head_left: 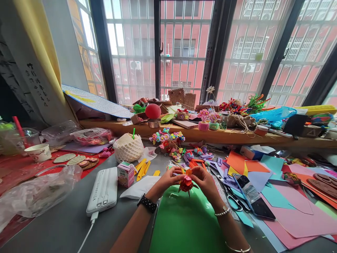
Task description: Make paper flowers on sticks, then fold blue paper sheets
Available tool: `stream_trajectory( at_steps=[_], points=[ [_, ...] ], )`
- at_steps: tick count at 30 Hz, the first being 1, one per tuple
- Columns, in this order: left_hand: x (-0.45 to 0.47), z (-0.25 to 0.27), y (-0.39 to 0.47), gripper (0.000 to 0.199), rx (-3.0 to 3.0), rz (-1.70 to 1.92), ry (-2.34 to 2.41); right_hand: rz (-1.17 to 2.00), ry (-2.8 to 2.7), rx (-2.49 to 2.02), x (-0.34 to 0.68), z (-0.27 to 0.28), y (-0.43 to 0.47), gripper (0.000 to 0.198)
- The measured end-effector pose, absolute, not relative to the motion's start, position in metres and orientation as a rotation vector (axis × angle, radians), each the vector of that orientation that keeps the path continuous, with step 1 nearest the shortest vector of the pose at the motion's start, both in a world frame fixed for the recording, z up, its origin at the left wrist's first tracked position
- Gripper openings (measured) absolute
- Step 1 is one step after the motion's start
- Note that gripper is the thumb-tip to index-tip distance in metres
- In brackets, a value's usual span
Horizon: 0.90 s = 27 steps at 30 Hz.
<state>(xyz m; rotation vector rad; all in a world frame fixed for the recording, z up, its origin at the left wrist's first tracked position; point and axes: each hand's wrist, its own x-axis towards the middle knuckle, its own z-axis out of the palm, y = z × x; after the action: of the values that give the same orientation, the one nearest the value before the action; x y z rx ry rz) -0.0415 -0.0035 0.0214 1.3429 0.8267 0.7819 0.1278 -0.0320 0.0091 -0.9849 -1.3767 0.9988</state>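
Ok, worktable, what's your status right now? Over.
Left hand and right hand: both pinching the orange-red folded paper. Paper over green mat. Scissors and phone off to the right, neither between the hands.

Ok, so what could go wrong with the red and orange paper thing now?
Maybe two things. The folded paper piece is pinched between the fingers of the left hand and right hand, so squeezing too hard might crumple its points. Also, the scissors lie near the right forearm, beside the phone, so a sideways bump could push them against it.
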Motion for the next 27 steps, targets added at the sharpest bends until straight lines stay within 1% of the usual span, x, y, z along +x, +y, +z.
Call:
stream_trajectory(
  at_steps=[3,5,9,17,21,27],
  points=[
    [-0.039,0.025,-0.008,0.052,1.282,0.698,0.801,0.935,-1.320,-0.998,0.128,0.011,-0.034,0.031],
    [-0.038,0.026,-0.010,0.050,1.273,0.679,0.763,0.893,-1.342,-1.011,0.127,0.013,-0.035,0.031],
    [-0.038,0.026,-0.009,0.043,1.310,0.679,0.769,0.849,-1.444,-1.050,0.127,0.018,-0.038,0.030],
    [-0.037,0.025,-0.011,0.046,1.323,0.718,0.820,0.759,-1.526,-1.088,0.130,0.019,-0.038,0.023],
    [-0.034,0.024,-0.012,0.043,1.196,0.700,0.766,0.707,-1.542,-1.130,0.129,0.018,-0.038,0.024],
    [-0.030,0.018,-0.011,0.047,1.109,0.744,0.704,0.628,-1.563,-1.154,0.126,0.016,-0.038,0.023]
  ],
)
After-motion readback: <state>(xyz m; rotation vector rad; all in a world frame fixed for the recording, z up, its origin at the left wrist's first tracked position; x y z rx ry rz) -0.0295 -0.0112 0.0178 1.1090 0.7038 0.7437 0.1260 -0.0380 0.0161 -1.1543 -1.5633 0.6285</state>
